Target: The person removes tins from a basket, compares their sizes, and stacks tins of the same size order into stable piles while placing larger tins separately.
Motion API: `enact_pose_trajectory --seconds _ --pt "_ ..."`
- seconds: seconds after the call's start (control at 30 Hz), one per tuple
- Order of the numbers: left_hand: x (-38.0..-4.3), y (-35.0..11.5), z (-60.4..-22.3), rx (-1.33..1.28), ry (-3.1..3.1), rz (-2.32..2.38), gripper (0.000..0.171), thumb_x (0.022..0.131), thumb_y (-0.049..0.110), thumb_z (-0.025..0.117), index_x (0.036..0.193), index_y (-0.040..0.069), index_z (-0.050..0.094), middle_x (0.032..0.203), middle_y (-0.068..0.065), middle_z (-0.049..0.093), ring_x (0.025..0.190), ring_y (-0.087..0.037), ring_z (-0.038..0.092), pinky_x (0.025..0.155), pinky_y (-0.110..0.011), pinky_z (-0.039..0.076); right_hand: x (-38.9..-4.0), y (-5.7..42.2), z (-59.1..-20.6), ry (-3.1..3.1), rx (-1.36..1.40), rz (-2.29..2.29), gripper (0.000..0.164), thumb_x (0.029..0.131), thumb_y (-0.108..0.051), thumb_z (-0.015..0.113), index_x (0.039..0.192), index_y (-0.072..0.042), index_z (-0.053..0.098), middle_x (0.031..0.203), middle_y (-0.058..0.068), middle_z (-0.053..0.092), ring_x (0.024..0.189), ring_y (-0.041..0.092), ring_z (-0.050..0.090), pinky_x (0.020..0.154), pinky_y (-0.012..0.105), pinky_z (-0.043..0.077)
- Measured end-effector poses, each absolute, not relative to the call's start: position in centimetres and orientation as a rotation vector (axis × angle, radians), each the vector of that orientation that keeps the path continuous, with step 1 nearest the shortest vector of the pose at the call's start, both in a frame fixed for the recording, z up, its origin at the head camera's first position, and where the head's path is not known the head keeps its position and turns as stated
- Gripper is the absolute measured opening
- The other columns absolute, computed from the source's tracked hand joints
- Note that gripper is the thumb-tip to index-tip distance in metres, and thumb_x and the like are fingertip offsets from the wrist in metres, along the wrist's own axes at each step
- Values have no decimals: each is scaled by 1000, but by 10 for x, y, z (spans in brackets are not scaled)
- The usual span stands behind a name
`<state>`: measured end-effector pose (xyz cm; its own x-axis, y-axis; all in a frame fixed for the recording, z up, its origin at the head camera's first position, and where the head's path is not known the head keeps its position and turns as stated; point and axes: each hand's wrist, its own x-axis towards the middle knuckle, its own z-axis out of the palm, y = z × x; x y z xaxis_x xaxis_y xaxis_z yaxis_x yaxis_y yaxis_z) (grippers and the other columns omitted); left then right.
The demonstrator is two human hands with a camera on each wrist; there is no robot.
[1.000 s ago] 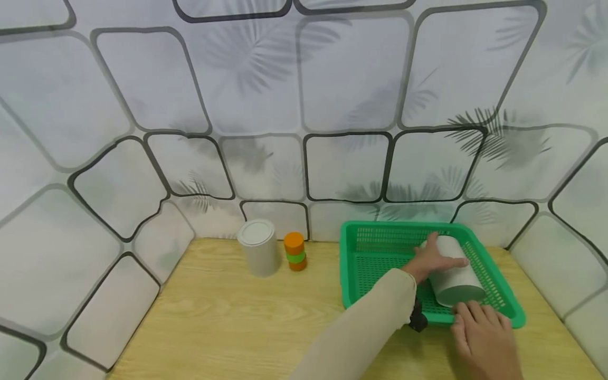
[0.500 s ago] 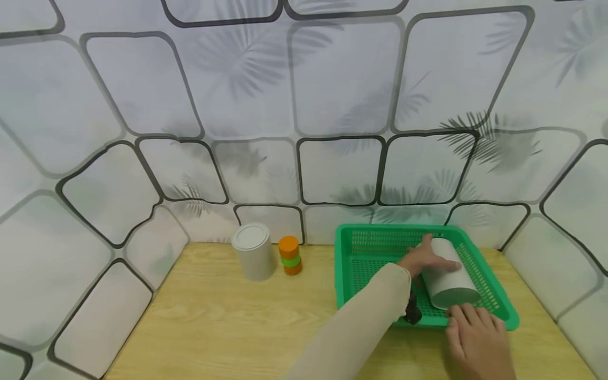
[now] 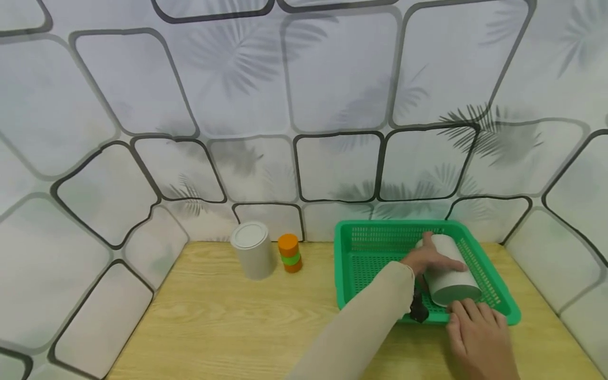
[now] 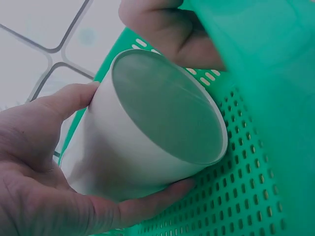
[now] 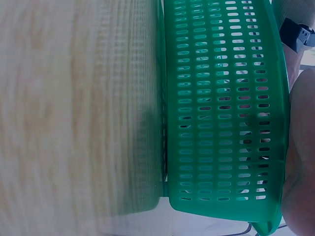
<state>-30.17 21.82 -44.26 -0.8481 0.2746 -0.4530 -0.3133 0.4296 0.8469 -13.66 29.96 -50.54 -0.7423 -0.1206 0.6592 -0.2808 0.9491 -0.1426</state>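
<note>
In the head view a white cylindrical can [image 3: 453,285] lies on its side in the right part of a green plastic basket [image 3: 399,225]. My left hand [image 3: 429,260] reaches over the basket's front and grips the can round its body. The left wrist view shows the can's pale greenish round end [image 4: 167,108], with thumb and fingers on opposite sides of the wall. At the basket's front right, my right hand [image 3: 482,332] holds the rim, its fingers curled over the edge. The right wrist view has the basket's slotted side wall [image 5: 221,108] beside that hand.
Left of the basket, a grey-white lidded can [image 3: 255,253] stands upright on the wooden table [image 3: 214,316]. Beside it is a small orange container with a green band [image 3: 290,254]. Patterned wall covering [image 3: 342,169] encloses the table at the back and sides.
The head view has shifted slightly, so the things appear a little further left. Both hands and the can keep nearly the same places in the basket.
</note>
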Motion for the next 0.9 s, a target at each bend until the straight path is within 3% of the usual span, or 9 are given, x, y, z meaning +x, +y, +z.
enact_pose_trajectory --seconds 0.4,0.9 --pt "-310 202 -425 -29 2208 1504 87 77 27 92 140 48 36 115 -7 49 92 -32 58 56 -62 53 -140 293 -501 -2372 321 322 21 96 -18 43 86 -11 59 89 9 60 85 37 54 76 54 35" --pt "-294 173 -389 217 2009 1752 86 84 18 84 141 53 30 111 -4 52 83 -28 62 59 -63 54 -133 299 -502 -2494 259 373 16 97 -11 49 91 -11 64 95 10 64 92 38 54 78 56 32"
